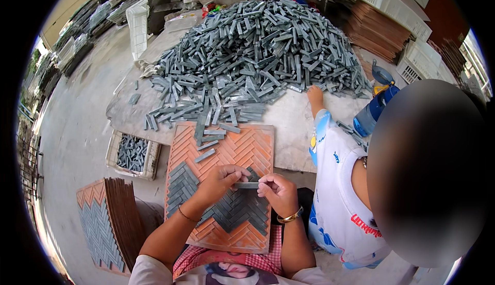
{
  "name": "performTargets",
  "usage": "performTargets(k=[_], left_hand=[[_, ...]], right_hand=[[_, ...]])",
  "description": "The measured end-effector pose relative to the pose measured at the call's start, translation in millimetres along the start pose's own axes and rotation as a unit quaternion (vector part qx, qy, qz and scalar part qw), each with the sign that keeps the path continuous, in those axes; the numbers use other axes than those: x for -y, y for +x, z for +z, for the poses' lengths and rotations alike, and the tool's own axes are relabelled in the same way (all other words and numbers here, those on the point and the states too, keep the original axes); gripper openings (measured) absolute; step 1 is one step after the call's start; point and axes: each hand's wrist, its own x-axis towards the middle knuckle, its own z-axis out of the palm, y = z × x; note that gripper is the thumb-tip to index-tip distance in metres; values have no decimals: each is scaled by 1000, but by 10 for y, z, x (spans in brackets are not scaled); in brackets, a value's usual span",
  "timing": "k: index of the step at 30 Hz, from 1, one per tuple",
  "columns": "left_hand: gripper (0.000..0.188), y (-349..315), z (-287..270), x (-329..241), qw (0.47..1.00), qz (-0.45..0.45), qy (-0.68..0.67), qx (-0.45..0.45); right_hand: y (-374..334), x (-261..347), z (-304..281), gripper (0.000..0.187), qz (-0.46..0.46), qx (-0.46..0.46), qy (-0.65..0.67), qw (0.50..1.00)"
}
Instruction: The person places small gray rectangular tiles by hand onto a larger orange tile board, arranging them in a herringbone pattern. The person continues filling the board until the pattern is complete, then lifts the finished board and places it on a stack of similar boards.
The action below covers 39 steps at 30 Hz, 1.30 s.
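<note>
Between both my hands is one slim grey stone strip (247,185), held level over the board. The fingers of my left hand (223,180) pinch its left end, and my right hand (279,191) grips the right end. Below them lies an orange herringbone-grooved board (220,239). Dark grey strips (234,210) fill part of its grooves in a zigzag band, partly hidden by my hands. Several loose strips (205,155) rest on the board's upper part.
A large heap of grey strips (263,43) covers the table (294,146). Another person (335,182) stands close on my right, one hand at the heap's edge. A crate (154,160) of small pieces and stacked boards (105,228) are at left. A blue bottle (367,120) stands right.
</note>
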Motion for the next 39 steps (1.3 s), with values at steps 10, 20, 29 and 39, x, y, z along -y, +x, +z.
performTargets(k=[10,20,29,39], left_hand=[[26,-137,55,214,994,56,-70,-70],[30,-158,5,20,939,166,280,-110],[38,-183,184,214,857,291,400,-143],[43,-246,305,329,830,278,469,-118]], right_hand=[[31,32,30,8,38,-30,27,998],[35,195,106,21,-135,-8,-245,960],[95,-75,19,18,-105,-121,-363,918],[117,-182,50,13,-75,-112,-367,920]])
